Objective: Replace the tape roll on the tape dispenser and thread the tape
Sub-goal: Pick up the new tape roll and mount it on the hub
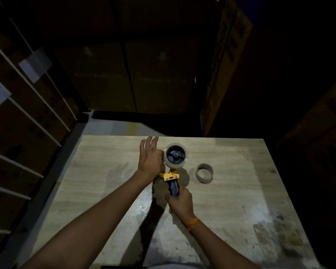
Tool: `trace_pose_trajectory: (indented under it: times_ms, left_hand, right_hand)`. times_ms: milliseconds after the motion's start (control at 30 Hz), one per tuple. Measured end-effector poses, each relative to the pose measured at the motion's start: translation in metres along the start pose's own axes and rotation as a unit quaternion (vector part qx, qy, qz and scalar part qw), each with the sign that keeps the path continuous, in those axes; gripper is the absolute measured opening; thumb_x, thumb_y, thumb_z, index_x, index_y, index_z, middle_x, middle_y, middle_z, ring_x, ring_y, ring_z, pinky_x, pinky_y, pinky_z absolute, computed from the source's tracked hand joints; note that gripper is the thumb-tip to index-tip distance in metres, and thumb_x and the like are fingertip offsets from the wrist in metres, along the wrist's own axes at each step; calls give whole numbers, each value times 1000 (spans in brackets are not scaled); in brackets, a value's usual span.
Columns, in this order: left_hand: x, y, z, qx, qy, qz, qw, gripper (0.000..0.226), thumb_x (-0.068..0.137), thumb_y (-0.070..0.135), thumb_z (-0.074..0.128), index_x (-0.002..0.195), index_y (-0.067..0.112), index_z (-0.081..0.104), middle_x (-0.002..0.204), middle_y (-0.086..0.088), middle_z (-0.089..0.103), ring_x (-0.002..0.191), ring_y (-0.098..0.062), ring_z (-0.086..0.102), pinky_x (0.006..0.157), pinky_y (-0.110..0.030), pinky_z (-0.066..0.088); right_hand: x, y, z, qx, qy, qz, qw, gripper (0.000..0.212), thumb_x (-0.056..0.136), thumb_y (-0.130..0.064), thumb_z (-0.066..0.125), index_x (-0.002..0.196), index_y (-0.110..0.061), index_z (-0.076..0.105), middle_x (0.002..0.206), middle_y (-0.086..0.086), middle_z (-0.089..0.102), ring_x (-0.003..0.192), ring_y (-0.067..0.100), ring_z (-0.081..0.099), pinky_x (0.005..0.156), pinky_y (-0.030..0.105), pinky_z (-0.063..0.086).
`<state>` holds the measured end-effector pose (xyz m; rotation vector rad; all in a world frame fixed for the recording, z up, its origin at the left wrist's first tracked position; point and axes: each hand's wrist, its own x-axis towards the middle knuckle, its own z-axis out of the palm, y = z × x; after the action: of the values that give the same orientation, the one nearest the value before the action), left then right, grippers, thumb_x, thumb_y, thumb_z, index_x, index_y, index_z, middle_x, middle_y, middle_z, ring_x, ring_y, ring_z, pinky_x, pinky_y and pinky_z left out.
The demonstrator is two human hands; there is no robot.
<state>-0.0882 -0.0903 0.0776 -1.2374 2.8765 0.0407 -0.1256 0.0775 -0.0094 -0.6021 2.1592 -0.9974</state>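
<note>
On the near half of the pale wood-grain worktop (109, 171): worn, whitish scuffing to the right. Right hand (179, 202), an orange band (194, 223) at the wrist, grip wrapped tight round the black handle of the tape dispenser (172, 178). Dispenser held over mid-worktop, yellow frame above the handle, wheel end pointing away. Clear tape roll (176, 156) seated on the dispenser's black hub. Left hand (150, 158) against the roll's left edge; outer fingers spread and lifted, thumb side hidden behind the hand, so whether it pinches the tape cannot be told. Just right of the dispenser, apart from it: empty cardboard core (204, 173), lying flat. Beyond the far edge: stacked cardboard boxes (128, 78), dimly lit; shelving (23, 105) with white labels at left.
</note>
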Motion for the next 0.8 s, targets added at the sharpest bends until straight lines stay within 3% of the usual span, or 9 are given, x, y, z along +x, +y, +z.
trace_pose_trajectory:
  times_ms: [100,233,433,567,800]
  left_hand:
    - [-3,0,-3,26,-10,27,999,18,89,39,71,96,27,83,174,-10,18,162,-35,12,130,-56,8]
    - [-9,6,-5,48,-8,62,997,16,91,34,68,92,27,83,176,-7,12,163,-34,8,130,-56,8]
    - [-16,-1,-2,38,24,113,993,13,90,29,70,86,26,82,177,-5,10,164,-33,6,130,-56,7]
    - [-23,-8,4,41,50,159,985,11,88,31,70,84,26,79,177,-4,7,164,-33,2,129,-57,10]
    - [-35,-19,12,47,91,247,964,20,90,40,70,79,25,77,178,-3,3,165,-32,3,128,-57,16]
  right_hand:
    - [0,-3,1,5,-3,11,1000,12,77,-16,73,80,-13,62,77,23,74,70,41,75,62,42,63]
    - [4,-6,2,33,12,40,999,17,79,-12,77,84,-11,60,79,13,69,70,32,70,52,25,48]
    - [5,-1,0,70,1,52,996,25,80,-7,74,102,1,67,87,28,73,72,45,75,52,35,58]
    - [3,1,0,118,-9,65,991,23,80,-6,73,102,-5,67,81,20,71,54,28,67,46,29,56]
    - [6,7,-5,143,-36,95,984,13,78,-5,72,87,-7,63,69,14,63,43,22,60,49,30,55]
